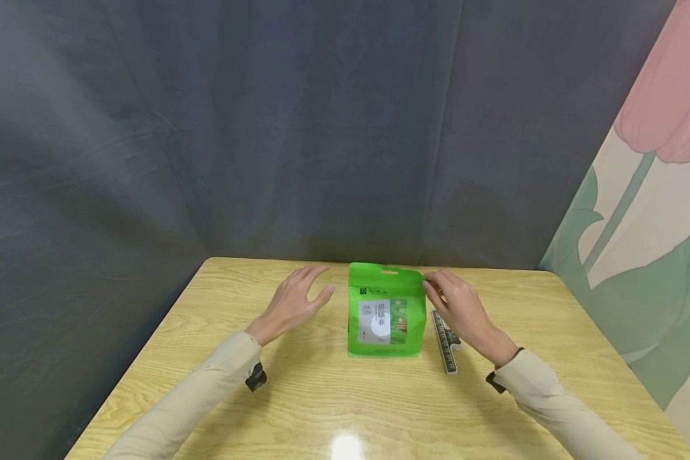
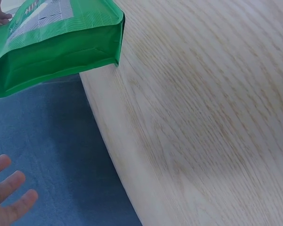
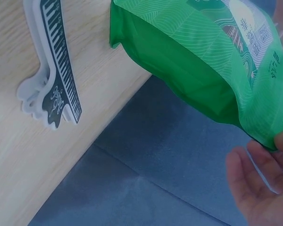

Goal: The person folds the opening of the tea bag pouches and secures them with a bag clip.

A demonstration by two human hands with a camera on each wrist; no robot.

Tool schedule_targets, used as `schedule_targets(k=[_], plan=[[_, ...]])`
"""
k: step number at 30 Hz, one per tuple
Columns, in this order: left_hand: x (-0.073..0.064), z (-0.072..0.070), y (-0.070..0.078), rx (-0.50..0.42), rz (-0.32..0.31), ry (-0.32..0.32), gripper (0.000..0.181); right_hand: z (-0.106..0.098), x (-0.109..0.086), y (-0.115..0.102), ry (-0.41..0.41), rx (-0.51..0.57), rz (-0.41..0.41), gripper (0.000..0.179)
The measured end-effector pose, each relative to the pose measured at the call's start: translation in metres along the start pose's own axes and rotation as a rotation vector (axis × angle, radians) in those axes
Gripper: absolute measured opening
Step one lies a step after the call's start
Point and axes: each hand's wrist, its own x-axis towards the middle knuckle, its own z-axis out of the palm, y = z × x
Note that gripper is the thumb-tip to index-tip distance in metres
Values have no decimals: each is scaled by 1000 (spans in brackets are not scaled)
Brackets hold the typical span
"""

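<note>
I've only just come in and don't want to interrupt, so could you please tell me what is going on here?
A person at a wooden table is handling a green bag. The right hand pinches its upper corner, while the left hand is open beside the bag, not touching it. The bag is upright, and a black-and-white striped object lies on the table to its right.

Your head camera looked forward and down over the table (image 1: 316,402).
Your wrist cameras, much nearer, faced the green bag (image 1: 384,319) from its left and right, all three views sharing it.
</note>
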Motion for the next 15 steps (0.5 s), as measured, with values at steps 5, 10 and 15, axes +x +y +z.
schedule_targets(k=[5,10,15], plan=[[2,1,2,-1,19,11,50,-1,0,0,-2,8,9,9],[4,1,4,-9,31,8,50,-2,1,-1,1,13,18,11],[6,1,7,-19,43,9,51,-2,3,-2,4,8,13,9]])
